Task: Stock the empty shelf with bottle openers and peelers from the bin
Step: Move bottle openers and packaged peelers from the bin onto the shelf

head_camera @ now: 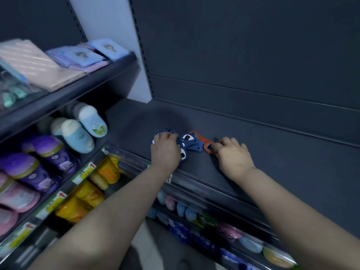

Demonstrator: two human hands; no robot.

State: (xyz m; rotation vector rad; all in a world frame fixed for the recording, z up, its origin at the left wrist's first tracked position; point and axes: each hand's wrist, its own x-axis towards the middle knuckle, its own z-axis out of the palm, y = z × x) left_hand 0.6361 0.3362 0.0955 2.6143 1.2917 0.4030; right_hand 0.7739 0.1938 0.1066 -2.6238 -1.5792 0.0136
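Several flat blue plastic bottle openers (pixel 191 142) lie heaped on the dark grey metal shelf (pixel 272 152). The left hand (pixel 165 151) is curled over the pile, gripping it. Just beside, the right hand (pixel 232 152) pinches one ring of a flat orange plastic bottle opener (pixel 202 140). Fanning them into a tidy row near the front edge, rings aligned, would serve best.

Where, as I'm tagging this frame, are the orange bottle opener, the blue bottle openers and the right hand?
orange bottle opener (pixel 203 140): head view, on its middle strip between the two ends.
blue bottle openers (pixel 193 146): head view, on the pile's right part.
right hand (pixel 232 155): head view, on its back.
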